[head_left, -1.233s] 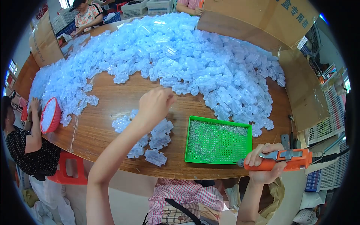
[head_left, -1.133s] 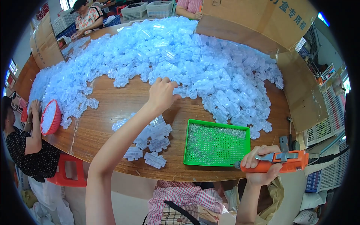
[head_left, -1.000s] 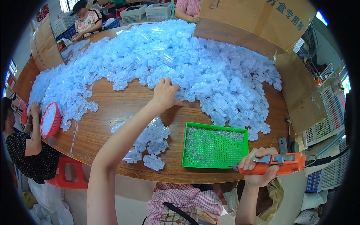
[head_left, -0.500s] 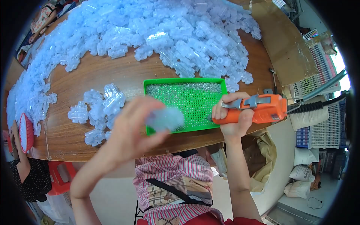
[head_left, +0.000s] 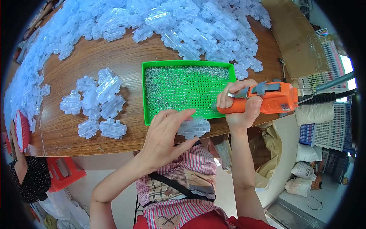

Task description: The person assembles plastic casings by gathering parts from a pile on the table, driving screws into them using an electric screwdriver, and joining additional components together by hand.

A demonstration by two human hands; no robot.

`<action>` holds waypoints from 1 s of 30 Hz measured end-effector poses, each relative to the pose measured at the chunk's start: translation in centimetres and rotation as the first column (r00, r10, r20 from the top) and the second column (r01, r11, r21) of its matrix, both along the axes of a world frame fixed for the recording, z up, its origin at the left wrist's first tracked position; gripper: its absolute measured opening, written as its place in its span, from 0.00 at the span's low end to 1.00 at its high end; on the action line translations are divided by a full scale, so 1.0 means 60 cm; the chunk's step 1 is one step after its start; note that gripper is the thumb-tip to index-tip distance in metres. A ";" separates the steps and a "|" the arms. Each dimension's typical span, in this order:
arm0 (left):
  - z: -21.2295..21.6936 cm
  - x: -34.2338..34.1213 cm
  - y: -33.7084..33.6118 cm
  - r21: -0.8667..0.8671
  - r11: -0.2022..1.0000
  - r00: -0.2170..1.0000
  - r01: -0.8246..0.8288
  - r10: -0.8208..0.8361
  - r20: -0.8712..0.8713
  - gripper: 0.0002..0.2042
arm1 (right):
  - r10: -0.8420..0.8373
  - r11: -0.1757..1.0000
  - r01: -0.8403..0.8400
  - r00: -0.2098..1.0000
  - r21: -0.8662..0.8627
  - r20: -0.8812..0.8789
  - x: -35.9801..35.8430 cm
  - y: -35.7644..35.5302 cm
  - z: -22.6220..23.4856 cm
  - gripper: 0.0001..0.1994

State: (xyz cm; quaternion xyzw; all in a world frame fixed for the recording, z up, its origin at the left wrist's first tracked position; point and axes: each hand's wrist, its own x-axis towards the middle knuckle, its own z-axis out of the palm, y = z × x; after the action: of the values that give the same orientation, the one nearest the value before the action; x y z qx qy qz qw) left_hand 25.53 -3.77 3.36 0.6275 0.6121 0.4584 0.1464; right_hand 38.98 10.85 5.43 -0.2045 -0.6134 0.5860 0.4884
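- The left hand (head_left: 164,131) holds a clear part (head_left: 195,128) between thumb and fingers, at the near edge of the green tray (head_left: 187,63).
- The right hand (head_left: 241,116) grips an orange tool (head_left: 278,98), its tip pointing left over the tray's near right corner.
- Small metal pieces (head_left: 164,89) lie in the tray, thickest along its left and far sides.
- A loose group of clear parts (head_left: 90,100) lies on the wooden desk (head_left: 126,53), left of the tray.
- A large pile (head_left: 213,32) of similar parts spreads across the far side and down the left.
- Cardboard (head_left: 297,42) stands along the right edge.
- A red bowl (head_left: 23,133) sits at far left, beside a co-worker's arm (head_left: 19,156).
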 end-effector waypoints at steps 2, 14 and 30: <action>0.000 0.000 0.002 0.003 1.000 0.999 -0.012 0.012 -0.035 0.33 | -0.026 1.000 0.026 1.000 0.003 0.001 0.001 -0.001 -0.003 0.32; -0.024 0.001 -0.004 -0.004 0.999 0.998 -0.045 0.045 0.044 0.29 | 0.385 0.915 -0.346 0.903 0.208 -0.189 0.013 -0.055 0.108 0.39; -0.027 0.001 0.001 0.083 0.995 0.996 -0.047 0.041 0.077 0.27 | 0.422 0.905 -0.409 0.898 0.114 -0.127 -0.018 -0.076 0.071 0.27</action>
State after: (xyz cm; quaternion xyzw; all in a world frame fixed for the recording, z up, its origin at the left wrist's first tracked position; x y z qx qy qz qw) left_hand 25.60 -3.72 1.73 0.6019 0.5998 0.5104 0.1323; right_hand 37.91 6.30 9.71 -0.0040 -0.6290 0.6639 0.4044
